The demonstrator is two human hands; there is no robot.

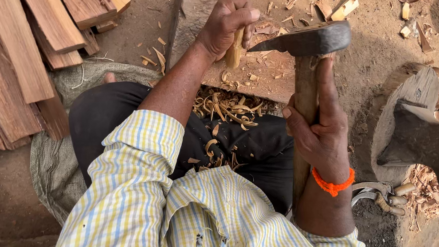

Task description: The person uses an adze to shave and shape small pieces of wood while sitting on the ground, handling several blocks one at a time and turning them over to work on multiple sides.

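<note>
Gripping adze, right hand; left hand steadying stick, shavings below, possibly on lap.

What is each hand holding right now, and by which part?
The right hand grips the hammer-like tool by its wooden handle, just below the dark metal head. The left hand holds a pale wooden stick around its middle, upright on the stone slab.
</note>
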